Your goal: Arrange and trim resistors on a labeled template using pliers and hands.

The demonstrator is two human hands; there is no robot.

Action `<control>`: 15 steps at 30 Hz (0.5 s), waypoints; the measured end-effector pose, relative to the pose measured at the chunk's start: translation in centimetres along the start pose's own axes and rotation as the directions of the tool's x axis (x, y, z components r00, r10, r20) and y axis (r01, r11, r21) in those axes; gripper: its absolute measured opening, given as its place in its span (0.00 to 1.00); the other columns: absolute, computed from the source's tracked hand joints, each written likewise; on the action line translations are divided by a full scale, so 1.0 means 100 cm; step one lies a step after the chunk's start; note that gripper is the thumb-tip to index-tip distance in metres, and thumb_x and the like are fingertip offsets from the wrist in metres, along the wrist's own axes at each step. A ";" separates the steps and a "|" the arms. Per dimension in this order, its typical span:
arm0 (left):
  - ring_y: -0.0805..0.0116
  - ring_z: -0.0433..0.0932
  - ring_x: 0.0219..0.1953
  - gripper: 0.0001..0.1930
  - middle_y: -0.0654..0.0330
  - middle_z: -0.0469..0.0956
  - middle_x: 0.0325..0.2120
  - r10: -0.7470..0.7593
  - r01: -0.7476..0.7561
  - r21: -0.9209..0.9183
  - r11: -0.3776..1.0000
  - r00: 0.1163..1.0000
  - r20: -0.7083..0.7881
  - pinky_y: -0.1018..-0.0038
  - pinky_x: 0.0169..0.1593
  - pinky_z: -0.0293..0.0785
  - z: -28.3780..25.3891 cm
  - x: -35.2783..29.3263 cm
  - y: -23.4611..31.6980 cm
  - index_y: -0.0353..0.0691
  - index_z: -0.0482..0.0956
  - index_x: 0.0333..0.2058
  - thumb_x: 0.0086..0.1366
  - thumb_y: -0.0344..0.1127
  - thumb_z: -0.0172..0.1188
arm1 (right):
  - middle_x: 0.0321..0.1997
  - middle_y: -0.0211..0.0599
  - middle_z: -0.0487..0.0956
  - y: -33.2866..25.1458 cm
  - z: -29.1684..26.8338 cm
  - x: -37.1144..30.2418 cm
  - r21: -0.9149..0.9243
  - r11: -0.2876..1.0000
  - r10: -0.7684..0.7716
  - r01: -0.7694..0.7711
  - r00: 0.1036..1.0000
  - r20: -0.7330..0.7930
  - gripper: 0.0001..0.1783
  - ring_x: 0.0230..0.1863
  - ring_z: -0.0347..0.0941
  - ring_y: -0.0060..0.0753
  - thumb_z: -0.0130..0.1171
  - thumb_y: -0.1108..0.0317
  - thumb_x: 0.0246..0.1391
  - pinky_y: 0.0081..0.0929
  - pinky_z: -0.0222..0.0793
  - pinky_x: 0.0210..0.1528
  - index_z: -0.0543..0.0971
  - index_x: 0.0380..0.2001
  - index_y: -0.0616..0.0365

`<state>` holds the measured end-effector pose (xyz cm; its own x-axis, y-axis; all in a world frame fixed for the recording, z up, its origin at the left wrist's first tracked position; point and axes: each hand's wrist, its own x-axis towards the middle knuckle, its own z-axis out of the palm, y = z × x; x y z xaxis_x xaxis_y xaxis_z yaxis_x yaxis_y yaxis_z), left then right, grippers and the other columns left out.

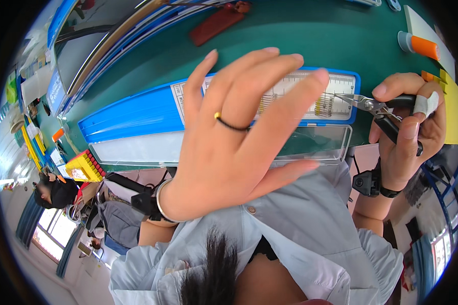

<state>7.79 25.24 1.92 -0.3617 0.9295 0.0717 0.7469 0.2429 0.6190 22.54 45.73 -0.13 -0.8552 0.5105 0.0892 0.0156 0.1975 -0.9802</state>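
My left hand [234, 127] is spread with its fingers apart over a long blue case [137, 119], hiding its middle; nothing shows in its grasp. In the case's right part lies a white card [343, 81] with ruler marks. Rows of thin wire-like pieces [323, 105], some with yellowish parts, sit on it. My right hand [428, 131] is closed round small black-handled pliers [370, 104]. The narrow jaws point left over the card's right end; whether they grip a piece is too small to tell. The case's clear lid [325, 144] lies folded out toward me.
On the green table [310, 30] are a dark red flat piece [216, 25], an orange tube [425, 47], yellow paper [455, 96], and a stack of folders or panels [104, 48] at the far left. A yellow-and-red box [86, 168] stands near the left edge. Another person [58, 192] is beyond.
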 end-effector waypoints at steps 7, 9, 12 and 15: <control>0.48 0.64 0.67 0.46 0.60 0.68 0.66 0.042 -0.105 0.326 0.940 0.980 0.194 0.34 0.67 0.41 0.006 -0.011 -0.010 0.57 0.76 0.62 0.50 0.78 0.54 | 0.39 0.54 0.80 0.002 -0.003 0.005 -0.122 0.990 -0.066 0.073 0.996 0.060 0.23 0.28 0.71 0.24 0.59 0.52 0.65 0.13 0.68 0.19 0.65 0.35 0.62; 0.49 0.64 0.67 0.45 0.60 0.68 0.66 0.036 -0.103 0.334 0.937 0.979 0.202 0.33 0.67 0.41 0.007 -0.009 -0.009 0.59 0.77 0.61 0.50 0.78 0.53 | 0.39 0.55 0.80 0.003 -0.005 0.005 -0.121 0.990 -0.069 0.076 0.996 0.063 0.22 0.28 0.71 0.24 0.59 0.54 0.65 0.13 0.67 0.18 0.65 0.35 0.62; 0.49 0.64 0.67 0.43 0.60 0.68 0.66 0.025 -0.096 0.345 0.934 0.978 0.206 0.33 0.67 0.41 0.010 -0.008 -0.009 0.63 0.80 0.59 0.50 0.79 0.52 | 0.39 0.56 0.80 0.004 -0.008 0.006 -0.156 0.984 -0.078 0.090 0.994 0.081 0.16 0.27 0.69 0.24 0.58 0.62 0.64 0.13 0.65 0.17 0.64 0.33 0.61; 0.50 0.64 0.66 0.42 0.60 0.68 0.65 0.017 -0.087 0.342 0.936 0.979 0.201 0.33 0.67 0.41 0.010 -0.007 -0.009 0.64 0.81 0.58 0.50 0.80 0.52 | 0.39 0.57 0.80 0.003 -0.008 0.007 -0.173 0.981 -0.070 0.085 0.993 0.091 0.12 0.26 0.67 0.23 0.55 0.67 0.63 0.13 0.64 0.17 0.63 0.32 0.59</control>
<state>7.93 24.62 0.55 -0.2292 0.9704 -0.0761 0.9209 0.2415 0.3060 22.40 46.79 -0.20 -0.8979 0.4168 0.1413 0.0320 0.3821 -0.9236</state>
